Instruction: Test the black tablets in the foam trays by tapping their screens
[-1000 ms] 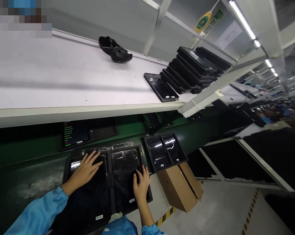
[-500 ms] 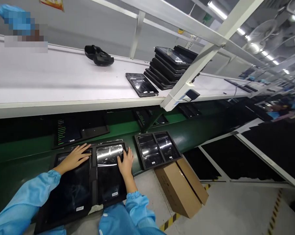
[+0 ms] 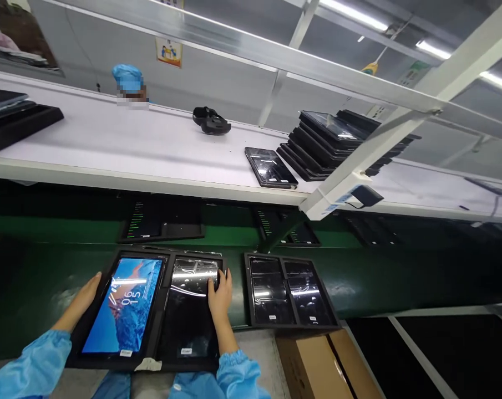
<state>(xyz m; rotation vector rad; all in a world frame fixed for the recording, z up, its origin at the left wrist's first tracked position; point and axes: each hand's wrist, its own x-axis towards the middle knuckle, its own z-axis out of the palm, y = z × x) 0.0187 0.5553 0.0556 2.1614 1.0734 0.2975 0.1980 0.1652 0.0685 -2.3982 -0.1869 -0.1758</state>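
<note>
Black tray (image 3: 157, 310) over green ledge (image 3: 34, 310); left tablet (image 3: 123, 310) lit (shows 06 15), right tablet (image 3: 190, 316) dark. Left hand (image 3: 82, 299) at left rim, fingers' grip: cannot tell; right hand (image 3: 220, 296) on right rim, fingers apart.

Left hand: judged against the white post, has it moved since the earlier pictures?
Yes: the left hand moved left, farther from the post, from over the left tablet to beside it.

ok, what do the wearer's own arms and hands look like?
Left hand and right hand: bare, no gloves, no rings or watch visible. Left sleeve and right sleeve: long, light blue, loose, slightly shiny, gathered at the cuffs. No markings visible on either sleeve.
</note>
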